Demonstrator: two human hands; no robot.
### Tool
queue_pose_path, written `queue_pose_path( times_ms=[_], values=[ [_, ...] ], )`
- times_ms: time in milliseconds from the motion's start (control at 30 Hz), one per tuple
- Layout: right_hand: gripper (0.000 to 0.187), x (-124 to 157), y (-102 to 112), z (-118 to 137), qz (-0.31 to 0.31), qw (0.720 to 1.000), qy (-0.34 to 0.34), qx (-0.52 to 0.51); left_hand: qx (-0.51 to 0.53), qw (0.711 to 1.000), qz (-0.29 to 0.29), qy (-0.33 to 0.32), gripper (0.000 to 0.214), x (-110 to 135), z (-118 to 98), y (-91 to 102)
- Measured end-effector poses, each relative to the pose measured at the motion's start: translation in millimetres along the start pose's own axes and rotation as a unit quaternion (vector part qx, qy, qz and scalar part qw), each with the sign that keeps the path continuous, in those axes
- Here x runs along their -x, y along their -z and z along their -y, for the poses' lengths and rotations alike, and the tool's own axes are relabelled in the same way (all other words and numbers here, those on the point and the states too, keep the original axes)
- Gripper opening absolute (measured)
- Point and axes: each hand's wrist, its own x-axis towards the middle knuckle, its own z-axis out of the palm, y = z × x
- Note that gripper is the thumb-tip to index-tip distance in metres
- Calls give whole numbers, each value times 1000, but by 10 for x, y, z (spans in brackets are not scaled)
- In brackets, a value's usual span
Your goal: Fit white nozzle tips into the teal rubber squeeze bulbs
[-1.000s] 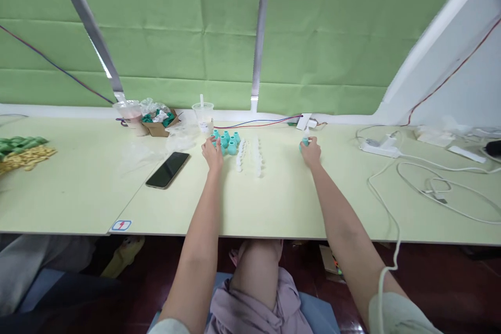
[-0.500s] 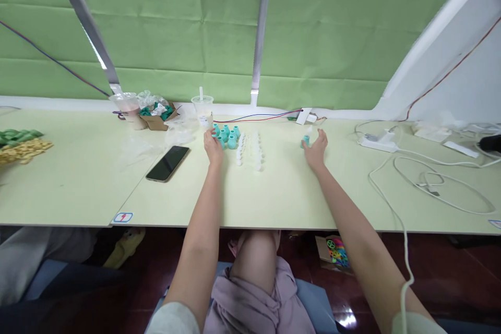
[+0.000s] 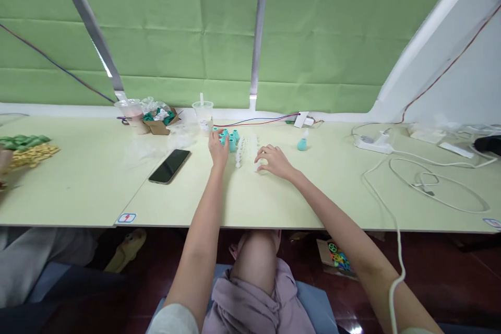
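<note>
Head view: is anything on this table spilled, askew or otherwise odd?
One thing: the white cable droops over the front edge of the table and crosses in front of the right arm, where it might snag. The teal pieces and white pieces look orderly; no spill or damage is visible.

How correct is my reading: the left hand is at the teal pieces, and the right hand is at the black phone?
The head view shows the right hand at the white pieces, not the phone; the left hand is at the teal pieces.
</note>
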Motion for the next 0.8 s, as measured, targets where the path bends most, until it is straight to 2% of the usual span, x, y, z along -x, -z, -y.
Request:
queue_pose_path(
  times_ms=[67, 100, 200, 300, 367, 467, 533, 600, 667, 733, 800],
  values=[
    [16, -89, 49, -38, -57, 993, -68, -84, 14, 998, 44, -31, 24, 15, -106, -40],
    [19, -150, 65, -61, -92, 980, -113, -135, 23, 996, 70, -47, 28, 29, -164, -62],
    [26, -374, 30, -145, -174, 914, -226, -290, 32, 983, 149, -106, 39, 98, -321, -134],
    [28, -574, -106, -218, -154, 867, -256, -400, 19, 971, 194, -137, 38, 159, -389, -201],
    [28, -649, -184, -248, -123, 866, -251, -414, 19, 973, 193, -123, 28, 165, -369, -232],
    [27, -670, -201, -254, -91, 909, -252, -319, 35, 984, 157, -71, 21, 110, -270, -240],
    [24, -660, -168, -217, -66, 949, -245, -189, 39, 993, 113, -24, 20, 51, -187, -223],
    [14, -673, -157, -136, -21, 975, -218, -49, 40, 996, 72, 17, 19, -2, -113, -195],
    [9, -730, -203, -22, 45, 980, -188, 58, 41, 997, 59, 29, 18, -34, -63, -165],
    [11, -824, -301, 99, 100, 970, -184, 122, 39, 997, 67, 17, 17, -43, -42, -138],
    [14, -919, -413, 193, 111, 966, -186, 143, 35, 996, 76, 3, 17, -35, -42, -117]
  ],
)
